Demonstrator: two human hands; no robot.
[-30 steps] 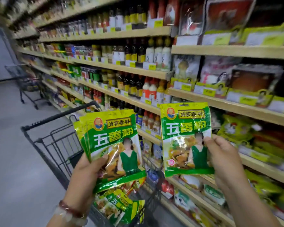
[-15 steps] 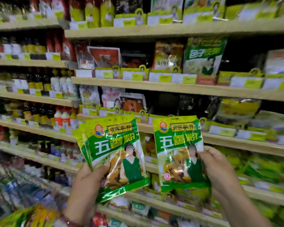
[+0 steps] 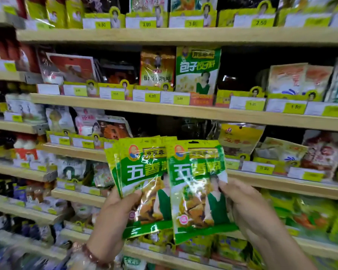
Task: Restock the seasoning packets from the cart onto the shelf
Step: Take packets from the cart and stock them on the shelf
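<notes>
Head camera view: at lower left, the left hand [image 3: 113, 221] is seen with a beaded bracelet [image 3: 90, 254] at the wrist. Its fingers are curled behind a fanned stack of glossy green-and-yellow seasoning packets [image 3: 142, 184], with the thumb [image 3: 132, 195] pressed across the front of the stack. Just to the right, a single green-and-yellow seasoning packet [image 3: 197, 191] is held upright and overlaps the right edge of the stack. It is pinched at its right edge by the right hand [image 3: 248, 209], thumb in front and fingers [image 3: 231, 207] curled behind.

Both lots are held in front of the wooden store shelves [image 3: 183, 111], level with the third board down. Behind the single packet's upper right corner, an orange-yellow spice packet [image 3: 240, 137] is seen leaning on that shelf. A dark open gap [image 3: 164, 125] is visible on the same shelf directly above the held packets, between standing packets on either side. Yellow price tags [image 3: 152, 96] are fixed along the shelf edges.
</notes>
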